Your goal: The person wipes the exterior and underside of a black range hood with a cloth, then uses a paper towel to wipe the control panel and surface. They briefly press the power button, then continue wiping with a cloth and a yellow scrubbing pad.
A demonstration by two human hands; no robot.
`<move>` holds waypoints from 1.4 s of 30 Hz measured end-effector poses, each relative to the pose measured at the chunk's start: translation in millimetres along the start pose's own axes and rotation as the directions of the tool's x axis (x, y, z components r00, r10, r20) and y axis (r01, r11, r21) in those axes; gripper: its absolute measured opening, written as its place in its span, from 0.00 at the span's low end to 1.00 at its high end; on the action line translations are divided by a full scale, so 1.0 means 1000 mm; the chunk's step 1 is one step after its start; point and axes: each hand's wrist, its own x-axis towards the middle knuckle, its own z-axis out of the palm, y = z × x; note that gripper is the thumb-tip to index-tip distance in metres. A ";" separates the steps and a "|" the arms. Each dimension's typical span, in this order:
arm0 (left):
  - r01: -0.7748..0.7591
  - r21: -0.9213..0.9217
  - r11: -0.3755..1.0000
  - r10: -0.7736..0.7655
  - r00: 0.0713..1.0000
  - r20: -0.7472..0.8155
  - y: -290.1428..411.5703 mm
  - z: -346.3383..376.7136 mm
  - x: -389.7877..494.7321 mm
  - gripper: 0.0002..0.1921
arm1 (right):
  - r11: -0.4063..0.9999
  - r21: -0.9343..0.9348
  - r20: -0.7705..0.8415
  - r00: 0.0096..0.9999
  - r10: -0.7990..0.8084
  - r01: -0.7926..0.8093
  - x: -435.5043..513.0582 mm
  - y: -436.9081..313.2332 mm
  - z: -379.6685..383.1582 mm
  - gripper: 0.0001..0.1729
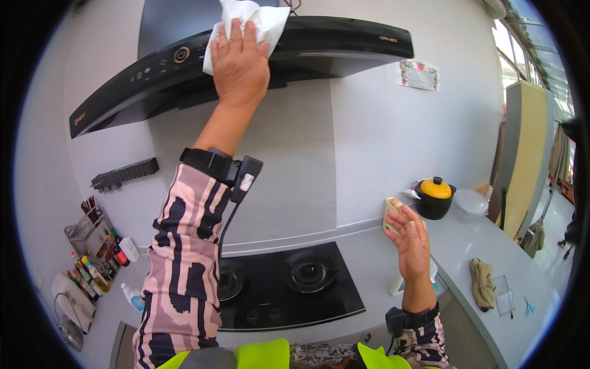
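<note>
My left hand (242,64) is raised and presses a white cloth or paper wipe (272,27) flat against the front panel of a black range hood (341,37), right of its round control knob. The fingers are spread over the wipe. My right hand (410,240) hangs in the air above the counter, to the right of the black two-burner gas hob (295,286), with slightly bent fingers and nothing visible in it. Behind its fingertips stands a cream-coloured holder (390,210), partly hidden.
A black pot with a yellow lid (435,193) and a plastic container (470,203) stand at the back right. A brown cloth (481,283) and scissors (529,306) lie on the right counter. Bottles (94,274), a rack (90,230) and a spray bottle (132,297) are on the left.
</note>
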 end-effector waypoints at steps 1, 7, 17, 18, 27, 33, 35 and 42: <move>-0.002 -0.013 1.000 0.002 1.000 0.001 0.017 0.006 0.003 0.23 | 1.000 -0.001 -0.020 1.000 0.001 -0.001 -0.002 -0.001 -0.008 0.27; -0.015 -0.141 0.990 0.021 0.999 0.041 0.116 0.036 0.025 0.24 | 0.999 -0.014 -0.102 0.994 -0.037 0.036 -0.013 -0.010 -0.052 0.28; -0.185 -0.264 0.946 0.184 0.982 -0.029 0.223 0.074 0.041 0.20 | 0.997 -0.031 -0.255 0.964 -0.070 0.064 -0.037 -0.029 -0.101 0.27; -0.223 -0.258 0.940 0.222 0.974 -0.034 0.228 0.076 0.043 0.20 | 0.997 -0.029 -0.251 0.965 -0.073 0.068 -0.037 -0.029 -0.102 0.27; -0.417 -0.227 0.880 0.414 0.908 -0.062 0.218 0.077 0.046 0.20 | 0.999 -0.022 -0.222 0.974 -0.049 0.045 -0.025 -0.022 -0.088 0.27; -0.441 -0.204 0.874 0.435 0.897 -0.075 0.188 0.063 0.043 0.20 | 0.998 -0.021 -0.187 0.981 -0.058 0.055 -0.016 -0.018 -0.071 0.27; -0.442 -0.183 0.878 0.437 0.897 -0.069 0.164 0.057 0.039 0.20 | 0.999 -0.029 -0.187 0.981 -0.050 0.045 -0.015 -0.012 -0.061 0.28; -0.448 -0.110 0.887 0.446 0.894 -0.040 0.067 0.022 0.025 0.20 | 1.000 -0.023 -0.099 0.995 -0.012 0.010 -0.002 0.014 -0.014 0.28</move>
